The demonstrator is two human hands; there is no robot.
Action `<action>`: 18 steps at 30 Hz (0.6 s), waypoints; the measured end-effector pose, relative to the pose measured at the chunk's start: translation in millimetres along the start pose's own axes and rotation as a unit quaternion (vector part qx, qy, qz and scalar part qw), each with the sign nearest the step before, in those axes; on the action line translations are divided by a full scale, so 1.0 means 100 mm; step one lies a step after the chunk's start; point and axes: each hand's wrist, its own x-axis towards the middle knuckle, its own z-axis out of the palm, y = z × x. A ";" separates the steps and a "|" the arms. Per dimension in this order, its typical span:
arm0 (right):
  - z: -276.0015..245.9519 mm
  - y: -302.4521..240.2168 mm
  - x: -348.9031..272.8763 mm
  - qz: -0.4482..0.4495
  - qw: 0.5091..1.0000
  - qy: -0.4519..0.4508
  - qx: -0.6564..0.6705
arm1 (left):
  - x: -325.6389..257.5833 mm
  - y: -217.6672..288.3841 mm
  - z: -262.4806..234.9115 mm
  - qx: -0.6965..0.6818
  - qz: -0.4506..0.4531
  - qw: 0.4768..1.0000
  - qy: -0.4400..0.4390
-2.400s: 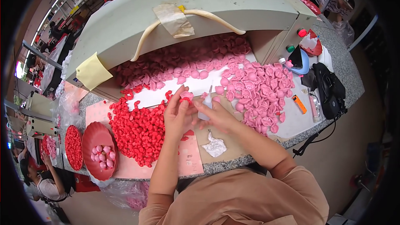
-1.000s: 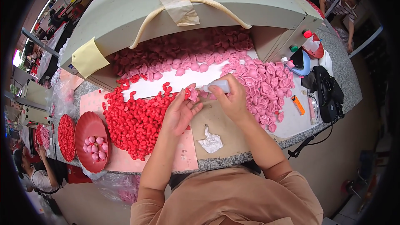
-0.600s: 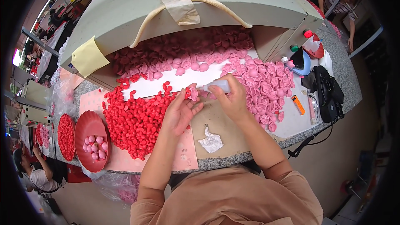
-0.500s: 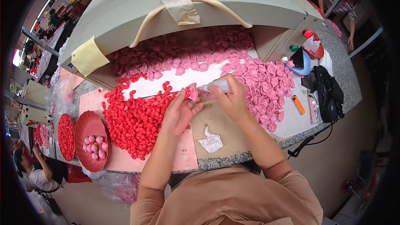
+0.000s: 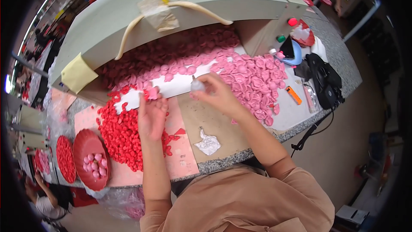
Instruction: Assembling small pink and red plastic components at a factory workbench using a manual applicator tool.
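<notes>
Right hand (image 5: 219,96) is closed around a small whitish squeeze bottle (image 5: 197,85), nozzle up, over the white strip by the pink petal pile (image 5: 253,77); looks light and soft-walled, so take it mid-body, loosely. Left hand (image 5: 151,116) has fingertips pinched on one small pink petal piece (image 5: 151,93) at the top edge of the red petal heap (image 5: 124,133). Petal looks near weightless, thin and floppy, easily creased: hold by an edge.

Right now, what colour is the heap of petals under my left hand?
Bright red, seen in the head view: the red petal heap lies under the left hand.
</notes>
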 end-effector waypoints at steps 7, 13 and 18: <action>0.26 0.11 -0.35 -0.017 0.988 -0.048 -0.148 | -0.08 0.17 0.04 -0.083 -0.005 0.995 -0.062; 0.13 0.11 -0.55 -0.098 0.973 0.025 -0.210 | -0.05 -0.06 0.10 0.072 -0.061 0.995 -0.024; -0.25 -0.09 -0.80 -0.114 0.980 0.060 -0.155 | -0.13 -0.32 0.16 0.299 -0.097 0.949 0.011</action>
